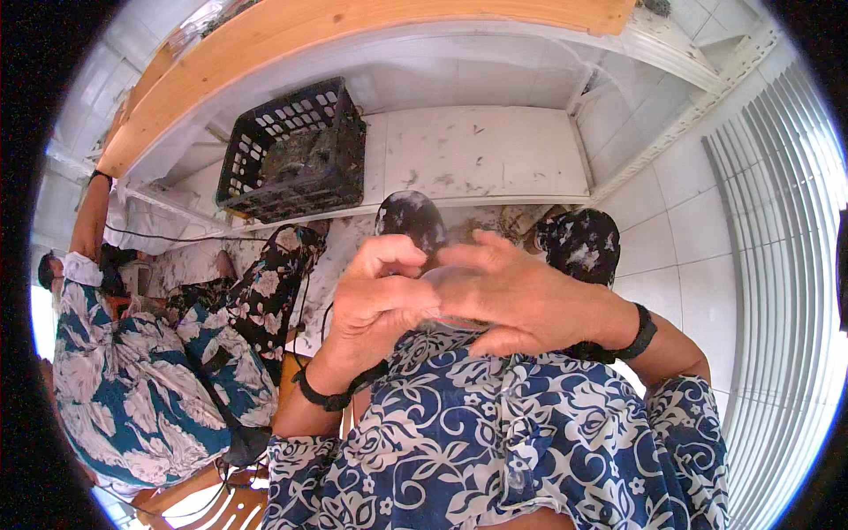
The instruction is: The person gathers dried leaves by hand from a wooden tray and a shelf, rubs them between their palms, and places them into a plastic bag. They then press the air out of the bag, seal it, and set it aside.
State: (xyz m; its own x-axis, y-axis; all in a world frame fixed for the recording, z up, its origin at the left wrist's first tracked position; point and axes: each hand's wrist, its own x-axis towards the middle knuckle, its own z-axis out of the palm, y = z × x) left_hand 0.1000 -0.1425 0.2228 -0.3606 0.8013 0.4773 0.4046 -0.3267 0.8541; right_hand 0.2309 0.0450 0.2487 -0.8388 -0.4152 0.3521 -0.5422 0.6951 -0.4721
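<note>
In front of my chest, both hands come together around a clear, rounded thing with a faint reddish line along its lower edge. Its kind cannot be made out, since my fingers cover most of it. My left hand is closed, thumb and curled fingers pressing its left side. From the other side my right hand wraps over it, fingers bent and thumb below. Dark bands circle both my wrists. Below the hands are my blue and white patterned clothes, and beyond them my two knees in dark fabric.
A wooden board runs across the top, above a white lower shelf strewn with dark bits. On that shelf a black plastic crate holds dark debris. Another person sits close at my left. Grey slats line the right.
</note>
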